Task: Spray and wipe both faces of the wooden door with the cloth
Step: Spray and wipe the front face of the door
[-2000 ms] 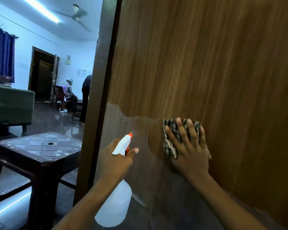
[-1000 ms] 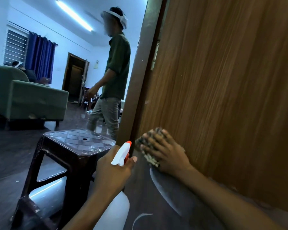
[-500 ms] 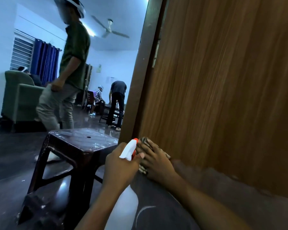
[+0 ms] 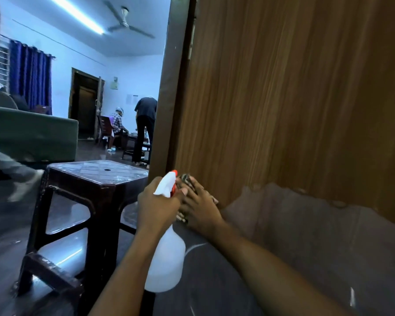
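Pressing cloth (image 4: 185, 179) flat on door (image 4: 283, 110), right hand (image 4: 200, 207); left hand (image 4: 156, 205) grips bottle (image 4: 167, 263).

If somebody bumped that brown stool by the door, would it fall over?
Probably not easily: the stool has splayed legs joined by low rungs, so it looks steady. It appears to be moulded plastic, likely light, so a bump may slide it along the glossy floor instead.

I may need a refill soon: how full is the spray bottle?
Cannot tell. The spray bottle hangs upright in the left hand, but its cloudy white body shows no liquid line.
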A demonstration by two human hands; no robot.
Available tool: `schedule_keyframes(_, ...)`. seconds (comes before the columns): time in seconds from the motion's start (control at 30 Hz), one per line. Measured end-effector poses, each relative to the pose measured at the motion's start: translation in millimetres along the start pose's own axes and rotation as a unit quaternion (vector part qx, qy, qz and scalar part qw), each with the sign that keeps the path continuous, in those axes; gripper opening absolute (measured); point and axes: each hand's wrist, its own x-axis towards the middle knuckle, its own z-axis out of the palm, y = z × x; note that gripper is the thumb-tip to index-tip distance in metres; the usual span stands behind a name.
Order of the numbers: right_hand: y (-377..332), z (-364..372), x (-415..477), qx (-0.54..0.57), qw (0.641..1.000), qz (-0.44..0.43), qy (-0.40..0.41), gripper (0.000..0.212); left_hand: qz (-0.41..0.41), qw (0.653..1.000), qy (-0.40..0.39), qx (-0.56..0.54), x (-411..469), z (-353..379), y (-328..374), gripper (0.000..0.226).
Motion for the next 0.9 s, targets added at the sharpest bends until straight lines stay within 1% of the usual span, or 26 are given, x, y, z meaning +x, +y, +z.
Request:
schedule_keyframes(0.03, -4.0, 12.4, -14.0, 0.000, 1.000, -0.020, -0.010, 0.063, 0.004, 1.000, -0.004, 0.004, 1.6, 2.0, -0.2, 0.045)
schedule_keyframes(0.07, -5.1, 23.5, -32.6, 0.004, 1.000, -0.028, -0.002, 0.062, 0.005, 1.000, -0.010, 0.009, 1.4, 5.3, -1.4, 0.045)
schedule_keyframes(0.1, -1.4, 29.4, -54.3, 0.006, 1.000, -0.021, 0.013, 0.063, 0.006, 1.000, -0.017, 0.014, 0.0, 7.8, -2.6, 0.043)
schedule_keyframes(0.13, 5.2, 32.0, -77.8, 0.006, 0.999, 0.001, 0.045, 0.064, 0.010, 0.999, -0.025, 0.017, -4.0, 8.8, -3.4, 0.040)
schedule_keyframes(0.2, 26.9, 23.8, -119.3, 0.020, 0.988, 0.091, 0.120, 0.062, 0.022, 0.999, -0.042, 0.014, -11.8, 9.4, -7.6, 0.041)
schedule_keyframes(0.23, 38.4, 10.9, -129.7, 0.027, 0.976, 0.156, 0.147, 0.060, 0.024, 0.998, -0.053, 0.015, -14.7, 10.1, -9.4, 0.044)
schedule_keyframes(0.3, 50.4, -8.9, -113.1, 0.033, 0.944, 0.270, 0.185, 0.059, 0.020, 0.997, -0.072, 0.016, -15.3, 13.3, -12.4, 0.048)
schedule_keyframes(0.33, 47.8, -15.8, -95.4, 0.042, 0.933, 0.298, 0.198, 0.058, 0.021, 0.996, -0.081, 0.017, -15.8, 15.9, -11.4, 0.049)
schedule_keyframes(0.37, 39.3, -17.6, -78.4, 0.058, 0.934, 0.292, 0.196, 0.058, 0.026, 0.996, -0.087, 0.021, -16.4, 19.3, -11.6, 0.049)
schedule_keyframes(0.4, 29.1, -13.3, -68.0, 0.066, 0.944, 0.257, 0.195, 0.059, 0.032, 0.995, -0.087, 0.022, -18.5, 24.9, -12.3, 0.049)
schedule_keyframes(0.43, 20.6, -6.2, -66.7, 0.062, 0.960, 0.201, 0.186, 0.062, 0.032, 0.996, -0.082, 0.014, -21.0, 31.7, -12.7, 0.049)
schedule_keyframes(0.5, 14.7, 15.6, -98.8, 0.029, 0.984, 0.097, 0.149, 0.064, 0.029, 0.996, -0.085, -0.005, -30.7, 50.2, -7.8, 0.048)
schedule_keyframes(0.53, 13.5, 24.0, -123.8, 0.013, 0.987, 0.073, 0.142, 0.061, 0.037, 0.995, -0.091, -0.007, -35.1, 58.5, -5.1, 0.048)
schedule_keyframes(0.57, 14.8, 28.4, -153.4, 0.009, 0.987, 0.076, 0.144, 0.058, 0.047, 0.994, -0.101, -0.007, -39.1, 68.3, -1.6, 0.048)
schedule_keyframes(0.6, 18.8, 28.1, -180.5, 0.016, 0.984, 0.100, 0.149, 0.056, 0.055, 0.992, -0.110, -0.011, -41.9, 76.3, 1.4, 0.048)
schedule_keyframes(0.67, 38.1, 22.8, -221.2, 0.014, 0.971, 0.183, 0.153, 0.059, 0.052, 0.990, -0.126, -0.023, -46.3, 87.9, 7.0, 0.047)
schedule_keyframes(0.7, 50.2, 16.7, -227.8, 0.014, 0.960, 0.234, 0.153, 0.061, 0.046, 0.990, -0.132, -0.030, -47.7, 89.7, 8.4, 0.047)
schedule_keyframes(0.77, 68.7, 1.6, -211.9, 0.022, 0.926, 0.338, 0.166, 0.061, 0.048, 0.988, -0.141, -0.039, -49.6, 92.1, 9.7, 0.047)
schedule_keyframes(0.8, 71.9, -5.5, -196.0, 0.025, 0.916, 0.362, 0.170, 0.060, 0.053, 0.987, -0.146, -0.041, -49.6, 93.1, 10.5, 0.048)
schedule_keyframes(0.83, 71.8, -8.4, -182.6, 0.028, 0.918, 0.359, 0.166, 0.059, 0.057, 0.986, -0.149, -0.046, -49.6, 94.7, 11.5, 0.048)
schedule_keyframes(0.9, 64.7, 0.5, -178.0, 0.030, 0.944, 0.288, 0.161, 0.059, 0.066, 0.984, -0.159, -0.049, -52.3, 100.7, 13.4, 0.048)
